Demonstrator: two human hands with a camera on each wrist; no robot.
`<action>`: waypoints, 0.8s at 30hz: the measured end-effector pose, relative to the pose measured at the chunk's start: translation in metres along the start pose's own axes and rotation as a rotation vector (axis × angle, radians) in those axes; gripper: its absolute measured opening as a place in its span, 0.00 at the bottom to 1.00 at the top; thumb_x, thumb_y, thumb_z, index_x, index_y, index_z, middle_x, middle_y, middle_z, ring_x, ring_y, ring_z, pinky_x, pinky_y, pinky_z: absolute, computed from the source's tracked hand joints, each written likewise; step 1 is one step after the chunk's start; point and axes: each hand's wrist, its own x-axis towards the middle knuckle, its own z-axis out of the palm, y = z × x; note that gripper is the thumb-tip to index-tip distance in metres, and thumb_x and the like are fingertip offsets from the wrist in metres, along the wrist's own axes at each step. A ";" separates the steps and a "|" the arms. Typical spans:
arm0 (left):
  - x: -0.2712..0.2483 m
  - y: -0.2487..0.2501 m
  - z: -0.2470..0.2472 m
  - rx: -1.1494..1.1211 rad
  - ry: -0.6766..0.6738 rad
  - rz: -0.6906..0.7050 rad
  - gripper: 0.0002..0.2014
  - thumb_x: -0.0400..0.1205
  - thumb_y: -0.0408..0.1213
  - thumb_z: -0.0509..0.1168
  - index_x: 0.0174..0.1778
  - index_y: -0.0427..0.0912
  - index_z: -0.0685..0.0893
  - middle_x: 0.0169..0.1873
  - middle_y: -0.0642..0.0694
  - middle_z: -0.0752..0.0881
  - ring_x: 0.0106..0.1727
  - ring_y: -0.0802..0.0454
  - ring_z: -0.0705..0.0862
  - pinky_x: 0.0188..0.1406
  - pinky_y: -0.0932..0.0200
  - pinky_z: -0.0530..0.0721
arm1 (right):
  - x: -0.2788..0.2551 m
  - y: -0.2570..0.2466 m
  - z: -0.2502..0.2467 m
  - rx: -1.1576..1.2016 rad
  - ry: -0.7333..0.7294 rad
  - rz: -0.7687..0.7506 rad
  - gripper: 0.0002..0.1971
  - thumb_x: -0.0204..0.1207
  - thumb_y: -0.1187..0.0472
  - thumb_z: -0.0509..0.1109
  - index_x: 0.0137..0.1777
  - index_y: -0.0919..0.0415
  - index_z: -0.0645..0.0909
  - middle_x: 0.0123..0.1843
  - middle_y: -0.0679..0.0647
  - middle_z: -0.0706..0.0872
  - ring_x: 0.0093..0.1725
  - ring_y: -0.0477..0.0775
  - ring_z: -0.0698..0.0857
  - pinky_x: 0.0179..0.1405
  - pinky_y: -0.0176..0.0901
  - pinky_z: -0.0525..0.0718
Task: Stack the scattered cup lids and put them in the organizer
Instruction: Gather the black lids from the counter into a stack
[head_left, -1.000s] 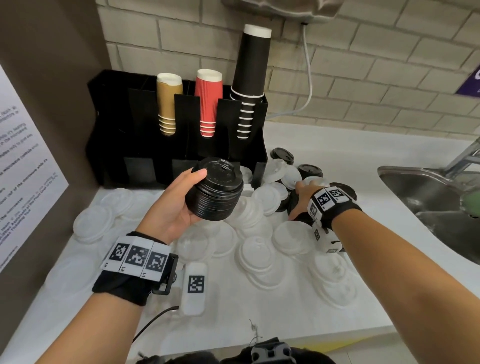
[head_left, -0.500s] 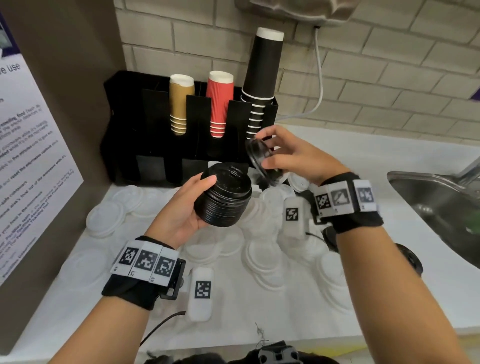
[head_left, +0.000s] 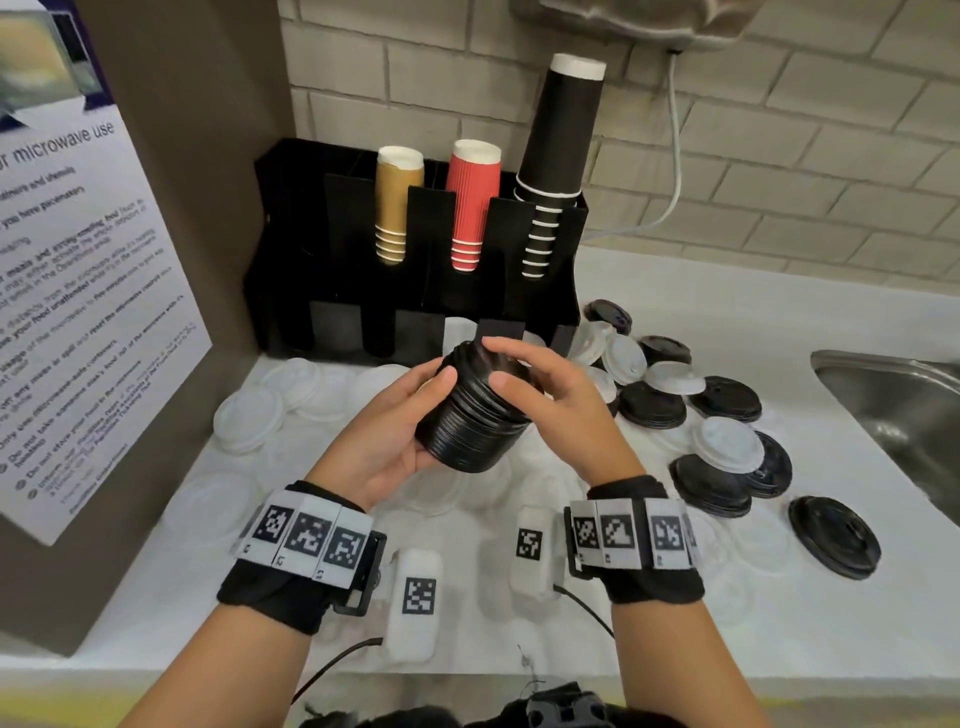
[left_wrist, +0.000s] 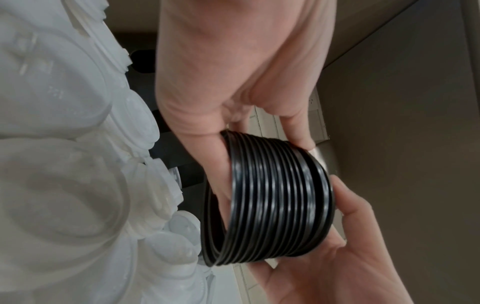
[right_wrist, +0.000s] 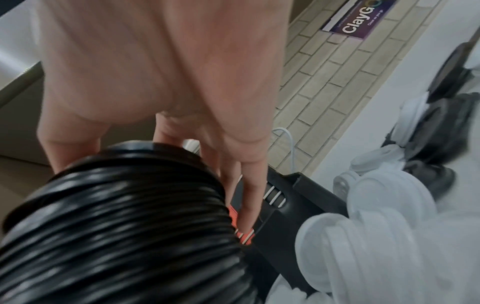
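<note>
**Black Lids Pressed Into One Stack**

White table (head_left: 675, 613) under a pale brick wall, with a steel sink (head_left: 893, 405) off to the right. Left hand (head_left: 379, 441) cupped under the black lid stack (head_left: 467, 426), fingers curled round its side, held up in the air just in front of the organizer (head_left: 415, 312). Right hand (head_left: 550, 405) over the top end of the stack, thumb and fingers clamped on the top lid, likely pushing it down snug.

Step in hand, at a guess: adding one more black lid to the pile. Next up, probably: grab another loose black lid, or slide the whole stack into a low slot of the organizer. Needs a steady squeeze so the ridged lids do not fan out.

All around: loose black lids (head_left: 722, 483) on the right side, white lids (head_left: 249, 421) spread over the left and middle. Gold cups (head_left: 395, 208), red cups (head_left: 470, 208) and black cups (head_left: 556, 166) up in the top slots. White lids just in front of the low slots, maybe in the way. Microwave notice (head_left: 78, 312) on the left wall.
</note>
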 end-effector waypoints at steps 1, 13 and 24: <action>-0.001 -0.001 0.001 0.001 0.006 -0.001 0.26 0.74 0.52 0.67 0.69 0.50 0.81 0.58 0.47 0.90 0.58 0.51 0.89 0.44 0.57 0.88 | -0.002 0.001 0.001 -0.007 0.007 -0.014 0.16 0.77 0.59 0.72 0.65 0.49 0.84 0.61 0.44 0.85 0.60 0.41 0.82 0.65 0.37 0.78; -0.007 -0.007 0.017 -0.061 0.004 -0.041 0.26 0.76 0.50 0.64 0.71 0.45 0.80 0.62 0.41 0.88 0.62 0.45 0.87 0.52 0.53 0.90 | -0.017 0.000 -0.004 -0.029 0.043 -0.089 0.16 0.75 0.61 0.75 0.63 0.52 0.85 0.59 0.47 0.83 0.59 0.33 0.79 0.60 0.26 0.75; -0.006 -0.009 0.022 -0.078 0.049 -0.067 0.18 0.69 0.53 0.71 0.52 0.52 0.91 0.50 0.48 0.92 0.52 0.50 0.91 0.38 0.55 0.89 | 0.001 -0.012 -0.034 -0.106 -0.151 0.025 0.11 0.79 0.48 0.68 0.61 0.40 0.80 0.54 0.34 0.83 0.54 0.30 0.80 0.53 0.25 0.77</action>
